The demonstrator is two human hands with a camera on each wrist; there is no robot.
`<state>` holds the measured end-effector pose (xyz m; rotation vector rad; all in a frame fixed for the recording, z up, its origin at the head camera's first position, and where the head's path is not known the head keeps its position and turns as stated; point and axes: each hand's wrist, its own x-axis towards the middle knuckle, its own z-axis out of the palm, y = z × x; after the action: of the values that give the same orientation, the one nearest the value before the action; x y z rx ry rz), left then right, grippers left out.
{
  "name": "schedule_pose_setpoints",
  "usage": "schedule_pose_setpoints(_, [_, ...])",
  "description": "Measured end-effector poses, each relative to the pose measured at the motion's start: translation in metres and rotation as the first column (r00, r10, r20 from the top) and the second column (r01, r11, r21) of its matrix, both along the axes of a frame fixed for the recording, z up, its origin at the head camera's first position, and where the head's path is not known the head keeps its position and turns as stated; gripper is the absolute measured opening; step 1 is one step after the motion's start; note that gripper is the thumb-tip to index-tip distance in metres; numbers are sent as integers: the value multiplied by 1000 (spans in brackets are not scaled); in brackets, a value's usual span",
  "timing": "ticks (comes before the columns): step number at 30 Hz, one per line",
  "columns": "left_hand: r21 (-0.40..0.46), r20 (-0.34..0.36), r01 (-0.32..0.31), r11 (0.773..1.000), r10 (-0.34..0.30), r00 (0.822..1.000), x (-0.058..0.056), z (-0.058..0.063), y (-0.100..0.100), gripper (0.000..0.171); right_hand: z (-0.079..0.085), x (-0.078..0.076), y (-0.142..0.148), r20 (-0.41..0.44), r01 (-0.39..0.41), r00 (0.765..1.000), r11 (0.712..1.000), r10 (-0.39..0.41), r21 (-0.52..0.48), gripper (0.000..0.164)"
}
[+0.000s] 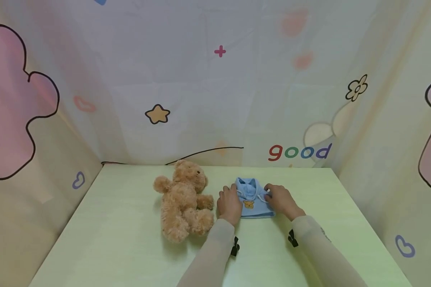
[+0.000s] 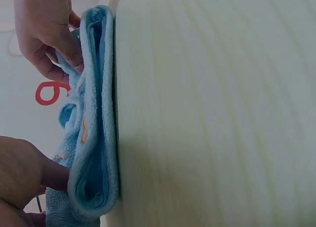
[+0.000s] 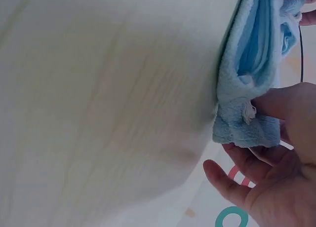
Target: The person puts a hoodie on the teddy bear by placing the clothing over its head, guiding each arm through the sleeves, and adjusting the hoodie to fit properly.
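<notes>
A small light-blue doll hoodie (image 1: 258,209), with white drawstrings and a bear patch on the chest, lies front up on the table with its hem toward me. My left hand (image 1: 230,205) grips its left side at the sleeve, the thumb on the fabric in the left wrist view. On the opposite side my right hand (image 1: 283,201) pinches the other sleeve (image 3: 247,126), thumb on top and fingers beneath. In the left wrist view the hem opening (image 2: 94,182) gapes slightly. Left of my left hand lies a brown teddy bear (image 1: 179,203) on its back.
The pale green-yellow table (image 1: 111,239) carries both things. A printed curtain (image 1: 201,87) with cartoon shapes and the word "good" hangs behind the table and along both sides.
</notes>
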<state>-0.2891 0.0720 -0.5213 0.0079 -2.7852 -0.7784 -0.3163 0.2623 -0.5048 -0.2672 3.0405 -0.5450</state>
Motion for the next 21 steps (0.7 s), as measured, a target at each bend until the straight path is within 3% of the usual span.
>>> schedule_pose_setpoints(7, [97,6,43,994,-43,999,1,10,1,42,13,1,6,-108,8,994,998,-15,-63,25])
schedule_pose_setpoints(11, [114,-34,68,991,-65,997,2,21,2,42,25,2,8,-190,-7,982,997,-7,-72,21])
schedule_pose_setpoints(16, [133,-101,91,987,-77,992,1,42,5,42,44,4,10,-265,-7,964,996,-15,-85,20])
schedule_pose_setpoints(21, [133,-104,109,985,-96,990,0,67,8,43,59,6,11,-339,5,940,995,-40,-104,20])
